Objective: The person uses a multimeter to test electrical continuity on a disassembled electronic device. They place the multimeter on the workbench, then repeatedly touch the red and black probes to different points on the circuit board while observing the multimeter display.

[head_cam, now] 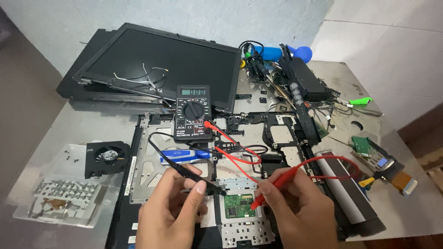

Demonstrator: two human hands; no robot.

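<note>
My left hand (173,210) pinches a black test probe (196,177), its tip resting at the left edge of a small green circuit board (237,206). A red probe (277,184) is held in my right hand (297,210), and its tip touches the board's right edge. The board sits in the metal frame of an opened laptop base (152,170). Red and black leads run up to a black digital multimeter (194,113) lying on the chassis.
A detached laptop screen (157,62) lies at the back left. A black cooling fan (107,157) and a clear bag of screws (64,193) sit at the left. A blue-handled screwdriver (184,155) rests on the chassis. Tools, cables and small boards (369,147) crowd the right.
</note>
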